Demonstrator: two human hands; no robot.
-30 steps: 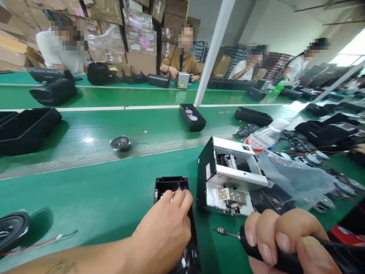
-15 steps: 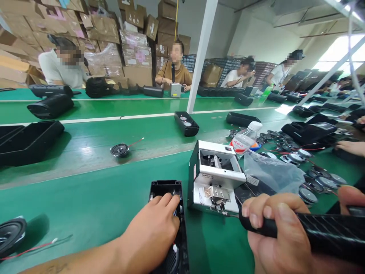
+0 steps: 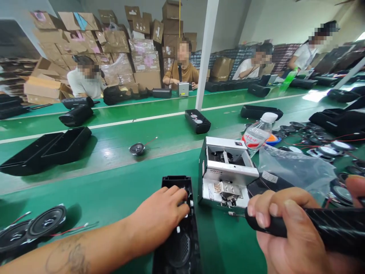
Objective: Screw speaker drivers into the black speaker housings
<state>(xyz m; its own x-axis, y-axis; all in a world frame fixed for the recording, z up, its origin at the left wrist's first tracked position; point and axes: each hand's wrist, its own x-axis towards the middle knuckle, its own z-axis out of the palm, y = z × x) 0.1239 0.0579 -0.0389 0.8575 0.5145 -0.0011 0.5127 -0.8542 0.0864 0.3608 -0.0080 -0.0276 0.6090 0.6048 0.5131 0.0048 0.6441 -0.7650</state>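
With twelve o'clock pointing away from the wearer, the black housing (image 3: 195, 239) lies at the middle of the dial on the green worktop (image 3: 114, 194), open side up and close to the body, a placing that seems to leave its inside easy to see and reach. The left hand (image 3: 165, 207) comes in from between eight and nine o'clock, fingers bent down into the far half, perhaps to steady it or something inside; the fingertips are partly hidden, so I cannot tell whether they pinch anything. At three o'clock the right hand (image 3: 288, 224) wraps its fingers firmly round a black screwdriver (image 3: 327, 226), held level with the bit toward nine, a grip that probably gives good control of the tip. That tip is just beside the front edge of a white-and-black machine (image 3: 228, 171) at one to two o'clock, presumably stationed there for a short reach; contact is unclear. Loose speakers (image 3: 40, 224) lie at nine o'clock, near the left forearm, and a small speaker (image 3: 137, 148) sits alone at eleven.
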